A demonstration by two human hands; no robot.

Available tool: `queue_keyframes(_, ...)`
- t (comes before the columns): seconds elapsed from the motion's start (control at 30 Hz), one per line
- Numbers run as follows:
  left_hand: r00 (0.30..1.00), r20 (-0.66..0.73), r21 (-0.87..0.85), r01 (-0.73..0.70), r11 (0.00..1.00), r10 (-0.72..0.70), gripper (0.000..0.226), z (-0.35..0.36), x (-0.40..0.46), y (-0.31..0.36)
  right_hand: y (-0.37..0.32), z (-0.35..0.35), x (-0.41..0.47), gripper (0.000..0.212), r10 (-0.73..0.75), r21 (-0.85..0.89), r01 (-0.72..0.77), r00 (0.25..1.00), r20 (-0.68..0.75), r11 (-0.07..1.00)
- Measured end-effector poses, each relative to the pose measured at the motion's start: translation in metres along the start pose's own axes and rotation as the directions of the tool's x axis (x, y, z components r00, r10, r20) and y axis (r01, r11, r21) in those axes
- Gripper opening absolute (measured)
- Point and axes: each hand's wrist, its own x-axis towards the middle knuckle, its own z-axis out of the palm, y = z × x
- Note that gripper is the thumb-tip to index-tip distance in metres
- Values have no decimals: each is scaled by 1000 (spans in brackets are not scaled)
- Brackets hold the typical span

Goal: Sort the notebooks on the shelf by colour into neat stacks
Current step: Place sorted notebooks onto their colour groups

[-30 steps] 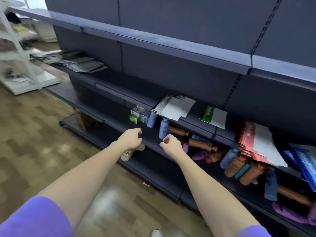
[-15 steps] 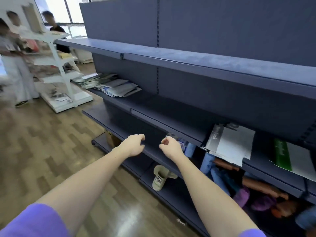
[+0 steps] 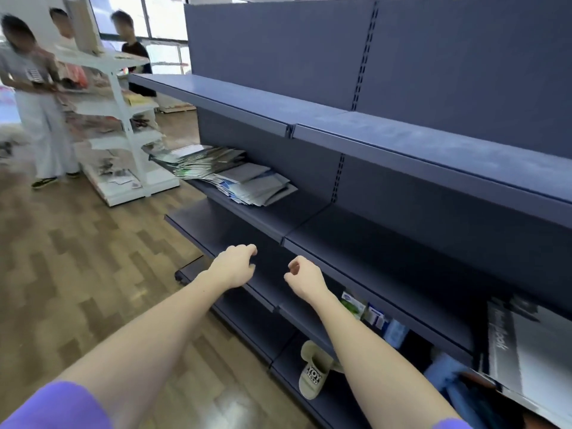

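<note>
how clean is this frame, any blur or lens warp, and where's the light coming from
Head view: wide-angle warp bends the dark shelf edges and stretches the forearms; the people and the white rack at upper left are smeared by motion blur; the messy notebook pile is soft, its colours hard to judge; bright windows behind wash out the top left; both the left hand and right hand stay fairly sharp.

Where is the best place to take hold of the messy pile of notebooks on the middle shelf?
Probably at the near corners that stick out past the shelf edge. The pile of notebooks lies flat and fanned, so come from the open front, one hand at each side, fingers under the overhang and thumbs on top.
</note>
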Motion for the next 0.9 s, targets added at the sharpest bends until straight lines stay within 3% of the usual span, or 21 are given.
queue_keyframes(0.23,987,24,24,-158,987,157,40,-30,96,-94,-69,57,76,26,86,69,-76,984,-154,995)
queue_keyframes(0.57,944,76,130,-327,936,320,39,-67,209,-188,-139,122,160,25,174,131,-147,959,-223,980)
queue_keyframes(0.67,933,83,170,-359,918,350,32,-71,228,-193,-146,117,186,29,147,83,-131,959,-243,988)
queue_keyframes(0.9,940,-2,114,-340,933,343,45,-82,301,-226,-172,128,286,39,21,-180,-74,960,-280,981)
